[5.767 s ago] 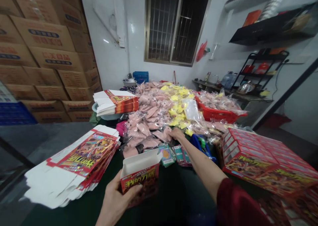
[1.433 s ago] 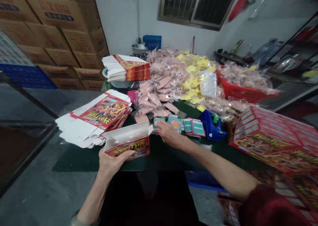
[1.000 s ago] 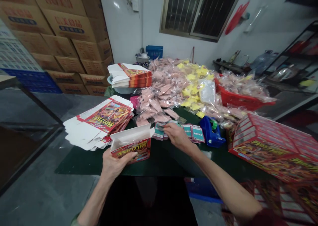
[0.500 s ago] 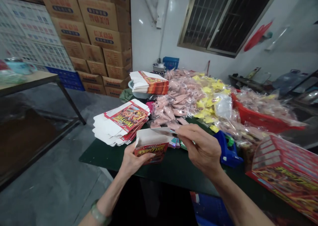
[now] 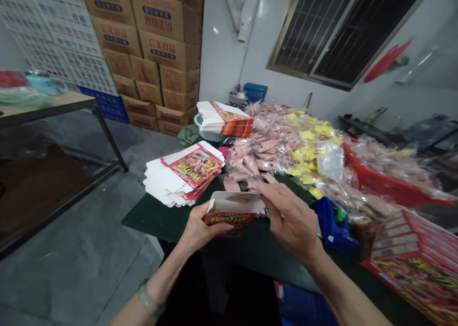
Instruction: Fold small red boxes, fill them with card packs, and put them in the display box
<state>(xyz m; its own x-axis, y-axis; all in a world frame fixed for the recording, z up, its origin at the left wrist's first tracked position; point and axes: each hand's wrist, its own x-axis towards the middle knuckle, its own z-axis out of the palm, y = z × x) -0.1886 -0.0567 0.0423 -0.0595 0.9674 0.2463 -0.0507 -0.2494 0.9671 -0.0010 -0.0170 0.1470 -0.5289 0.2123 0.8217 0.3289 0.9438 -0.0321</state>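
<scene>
My left hand grips a small red printed cardboard box from its left side, thumb across the front. The box stands upright with its top open toward me, and something small and yellowish-brown shows inside against the pale inner wall. At the box's upper right edge is my right hand, fingers curled together with the fingertips at the opening; what they pinch is hidden. Left of the box lies a fanned stack of flat red and white cartons. Behind it are bagged pink pieces.
A blue tape dispenser stands right of my right hand. Filled red boxes sit at the right edge. Yellow bagged pieces, a red basket and another carton stack lie farther back on the dark green table.
The view has shifted slightly, moving the scene rightward. The box is tipped so more of its inside shows. A small dark item at my right fingertips is no longer visible there.
</scene>
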